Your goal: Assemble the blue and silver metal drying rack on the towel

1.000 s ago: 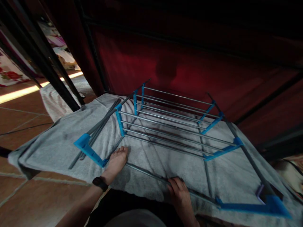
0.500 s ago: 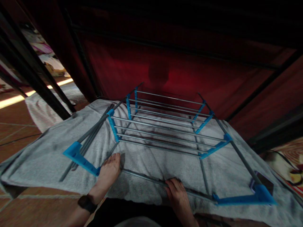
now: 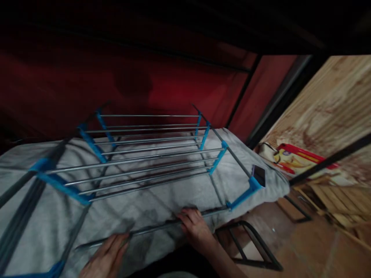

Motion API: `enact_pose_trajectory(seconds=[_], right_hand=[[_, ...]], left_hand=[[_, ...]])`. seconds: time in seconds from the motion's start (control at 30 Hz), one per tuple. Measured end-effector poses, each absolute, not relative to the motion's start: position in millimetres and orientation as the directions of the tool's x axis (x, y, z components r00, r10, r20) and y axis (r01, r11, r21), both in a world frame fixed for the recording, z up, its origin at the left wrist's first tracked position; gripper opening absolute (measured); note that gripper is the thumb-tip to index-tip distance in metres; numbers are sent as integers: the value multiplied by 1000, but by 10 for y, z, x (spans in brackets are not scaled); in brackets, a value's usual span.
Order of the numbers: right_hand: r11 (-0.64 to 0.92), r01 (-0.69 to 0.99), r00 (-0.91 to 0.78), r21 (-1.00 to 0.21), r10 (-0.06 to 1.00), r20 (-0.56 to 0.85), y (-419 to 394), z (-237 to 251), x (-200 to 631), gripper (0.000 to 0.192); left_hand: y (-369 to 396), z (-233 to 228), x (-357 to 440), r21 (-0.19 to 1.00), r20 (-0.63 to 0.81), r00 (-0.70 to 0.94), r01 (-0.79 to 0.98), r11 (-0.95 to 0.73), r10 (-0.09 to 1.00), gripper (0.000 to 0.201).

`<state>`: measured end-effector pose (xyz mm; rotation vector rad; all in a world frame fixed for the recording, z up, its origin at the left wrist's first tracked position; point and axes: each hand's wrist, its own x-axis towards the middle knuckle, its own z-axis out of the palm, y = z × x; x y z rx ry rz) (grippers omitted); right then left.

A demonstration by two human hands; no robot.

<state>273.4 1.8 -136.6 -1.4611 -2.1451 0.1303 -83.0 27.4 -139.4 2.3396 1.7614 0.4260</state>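
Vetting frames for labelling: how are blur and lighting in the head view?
Head view: dim, top nearly black; left hand and left rack bars smeared by motion; right hand on the metal rod sharper; wide-angle bend at edges.

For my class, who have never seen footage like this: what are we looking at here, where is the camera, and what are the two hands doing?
There is no machine here: a person wears a camera on the head, so the one view looks forward and down at their own bare hands. On the floor lies a grey towel. On it rests a folded drying rack of thin metal rods joined by blue plastic pieces. The right hand grips the nearest rod, fingers curled over it. The left hand lies at the same rod near its free end; blur hides whether it grips. A dark phone lies on the towel's right corner. Behind hangs red cloth.
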Motion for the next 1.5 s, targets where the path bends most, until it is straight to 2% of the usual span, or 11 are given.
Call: enact_pose_trajectory(seconds=[0.1,0.23,0.33,0.43,0.5,0.6,0.7,0.9,1.1,1.27,1.5], right_hand=[[357,841,-152,-406,877,456,-95,-1347,2842,38],[234,802,112,-549,845,523,-369,-1432,3077,32],[87,688,381,-720,801,461,-576,-1550,3324,23],[-100,502,694,-859,639,332,-683,-1661,3628,14],[-171,416,794,-893,547,265,-682,-1706,3821,21],[-171,427,755,-888,607,247,-604,-1721,4006,37],[-152,503,684,-851,672,284,-509,-1703,4036,41],[-228,593,653,-772,697,296,-405,-1682,3984,30],[-259,613,622,-747,741,254,-348,-1654,4049,20],[-266,612,607,-745,762,226,-378,-1654,4083,15],[-270,609,599,-746,773,209,-406,-1676,4084,13]], left_hand=[[474,-1533,-533,364,188,385,827,-428,904,38],[636,-1684,-182,315,198,557,743,-590,807,36],[688,-1725,-33,259,213,632,698,-667,745,38],[734,-1714,23,277,211,664,663,-696,717,40],[766,-1708,25,306,224,670,641,-704,707,41],[786,-1710,8,335,268,669,609,-718,693,45],[767,-1694,-3,359,278,662,600,-714,696,46],[799,-1512,126,414,253,642,605,-680,724,37],[1076,-1181,792,550,252,677,488,-678,692,30],[1284,-984,1638,559,229,807,349,-753,544,29],[1432,-963,2572,455,149,962,137,-880,227,44]])
